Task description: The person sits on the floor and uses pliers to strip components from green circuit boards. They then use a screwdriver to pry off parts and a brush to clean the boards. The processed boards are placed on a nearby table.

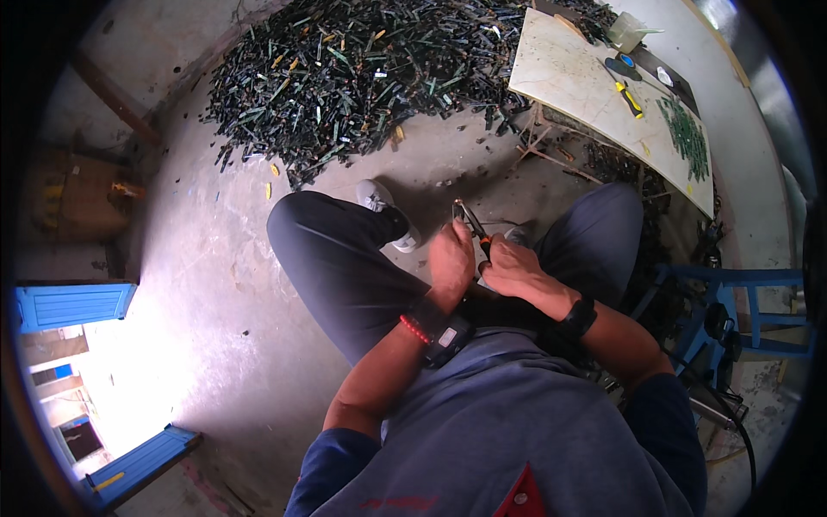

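My left hand (452, 256) is in front of my lap between my knees, its fingers closed in a pinch on a small dark piece that I cannot make out well. Close beside it, my right hand (512, 267) is wrapped round a hand tool (487, 245) with a black and orange handle. The tool's slim metal front slants up and left to the tip of the piece, above my left fingers. Whether it is a pair of pliers is too small to tell. My hands are nearly touching.
A large heap of dark and green strip-like pieces (345, 86) covers the floor ahead. At the right a pale tabletop (568, 77) bears a yellow-black screwdriver (629, 100), a clear container (627, 31) and several green strips (683, 138). A blue stool (732, 297) stands beside my right knee.
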### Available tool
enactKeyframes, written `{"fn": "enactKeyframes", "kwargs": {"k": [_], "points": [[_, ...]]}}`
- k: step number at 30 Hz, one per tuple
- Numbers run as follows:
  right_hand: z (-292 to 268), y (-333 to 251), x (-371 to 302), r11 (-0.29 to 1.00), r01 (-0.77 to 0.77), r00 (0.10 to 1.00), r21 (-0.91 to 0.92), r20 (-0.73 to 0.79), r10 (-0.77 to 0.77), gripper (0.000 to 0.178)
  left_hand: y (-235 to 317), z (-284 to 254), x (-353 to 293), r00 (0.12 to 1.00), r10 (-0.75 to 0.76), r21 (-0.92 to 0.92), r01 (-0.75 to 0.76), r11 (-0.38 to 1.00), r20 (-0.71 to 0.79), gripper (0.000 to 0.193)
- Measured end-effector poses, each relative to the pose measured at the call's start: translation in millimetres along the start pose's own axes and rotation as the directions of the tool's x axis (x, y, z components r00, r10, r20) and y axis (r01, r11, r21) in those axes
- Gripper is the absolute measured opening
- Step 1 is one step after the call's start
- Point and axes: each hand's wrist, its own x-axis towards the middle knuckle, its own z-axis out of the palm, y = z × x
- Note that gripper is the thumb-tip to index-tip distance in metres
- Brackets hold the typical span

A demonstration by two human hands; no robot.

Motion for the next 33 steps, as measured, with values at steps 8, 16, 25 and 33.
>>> {"fn": "enactKeyframes", "kwargs": {"k": [8,16,25,33], "points": [[16.1,8.5,3.3,0.989,0.092,0.975,-0.113,-0.19,-0.112,0.032,-1.5,0.5,-0.1,1.0,-0.004,-0.032,0.004,0.999,0.004,0.045],[31.3,20.7,14.5,0.98,0.14,0.954,-0.138,-0.248,-0.171,0.029,-1.2,-0.5,-1.8,1.0,-0.021,-0.053,0.02,0.998,-0.018,0.046],[37.9,54.7,29.0,0.935,0.254,0.962,0.248,-0.162,-0.219,0.03,4.8,-3.9,-0.1,0.995,0.083,-0.27,-0.064,0.961,0.057,0.046],[-65.1,104.2,29.8,0.821,0.182,0.855,0.542,-0.499,0.14,0.035,9.7,-30.7,6.4,0.669,-0.227,-0.606,0.74,0.291,0.708,0.039]]}}
